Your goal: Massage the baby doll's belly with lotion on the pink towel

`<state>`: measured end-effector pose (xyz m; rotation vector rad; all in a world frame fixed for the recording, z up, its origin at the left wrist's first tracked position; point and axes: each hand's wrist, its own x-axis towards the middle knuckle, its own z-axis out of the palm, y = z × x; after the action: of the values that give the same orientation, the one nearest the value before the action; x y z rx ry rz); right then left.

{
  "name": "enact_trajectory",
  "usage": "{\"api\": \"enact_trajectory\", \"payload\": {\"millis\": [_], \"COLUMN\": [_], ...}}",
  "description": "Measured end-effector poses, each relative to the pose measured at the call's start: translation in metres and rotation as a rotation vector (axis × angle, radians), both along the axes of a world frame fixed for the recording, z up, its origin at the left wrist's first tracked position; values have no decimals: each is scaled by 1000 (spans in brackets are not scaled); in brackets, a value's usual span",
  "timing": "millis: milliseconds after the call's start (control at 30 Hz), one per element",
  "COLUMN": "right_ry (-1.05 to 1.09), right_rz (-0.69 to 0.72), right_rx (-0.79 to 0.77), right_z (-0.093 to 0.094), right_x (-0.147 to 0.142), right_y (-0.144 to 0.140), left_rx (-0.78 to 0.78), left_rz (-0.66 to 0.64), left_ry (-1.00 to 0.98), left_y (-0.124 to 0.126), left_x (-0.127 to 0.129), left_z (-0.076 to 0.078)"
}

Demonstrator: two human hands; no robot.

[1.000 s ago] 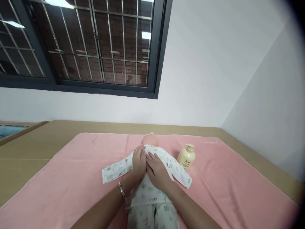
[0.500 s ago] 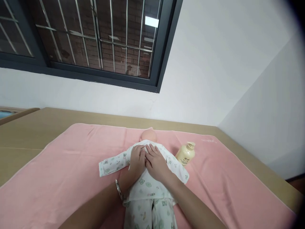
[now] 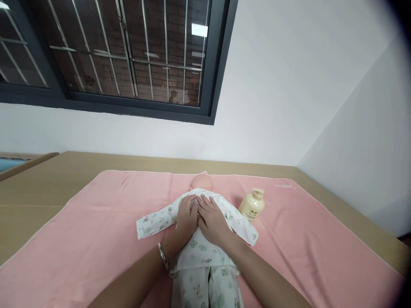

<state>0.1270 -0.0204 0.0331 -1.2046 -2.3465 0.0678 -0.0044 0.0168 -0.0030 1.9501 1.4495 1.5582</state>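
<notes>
On the mat (image 3: 96,231), doll (image 3: 201,252) lies under left hand (image 3: 187,217) and right hand (image 3: 212,222), both little changed this past second, fingers (image 3: 208,205) extended, gripping nothing visible, so contact seems unbroken.

Doll (image 3: 203,256): head (image 3: 201,182) smooth, plastic-looking; suit (image 3: 221,282) matt printed cloth. Blanket (image 3: 96,231) under doll: soft-looking matt cloth. Bottle (image 3: 252,207) right of doll: glossy plastic. Table (image 3: 35,205) around doll: smooth wood-look. Window bars (image 3: 165,34) beyond doll: polished metal.

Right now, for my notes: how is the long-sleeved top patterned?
The top is white with scattered greenish prints; head view.
</notes>
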Motion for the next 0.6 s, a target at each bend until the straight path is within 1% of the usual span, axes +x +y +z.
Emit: {"api": "enact_trajectory", "payload": {"millis": [167,200,267,367,467,533,600], "right_ry": [113,133,154,151,103,40,-21], "right_rz": [-223,-238,-213,-204,-293,-346,-363], "right_rx": [-77,-91,-114,-116,-96,-83,-59], "right_z": [-7,-9,-10,-10,-8,-8,-8], "right_x": [12,16,22,25,19,11,2], "right_y": [16,19,25,28,21,12,-1], "left_rx": [41,47,58,65,63,60,69], "left_rz": [22,31,45,49,38,40,23], "left_ry": [79,104,157,238,313,350,390], "left_y": [2,1,-1,-6,-5,0,7], "left_x": [1,1,0,0,-1,-2,-3], "left_z": [-9,-10,-10,-6,-3,-3,-6]}}
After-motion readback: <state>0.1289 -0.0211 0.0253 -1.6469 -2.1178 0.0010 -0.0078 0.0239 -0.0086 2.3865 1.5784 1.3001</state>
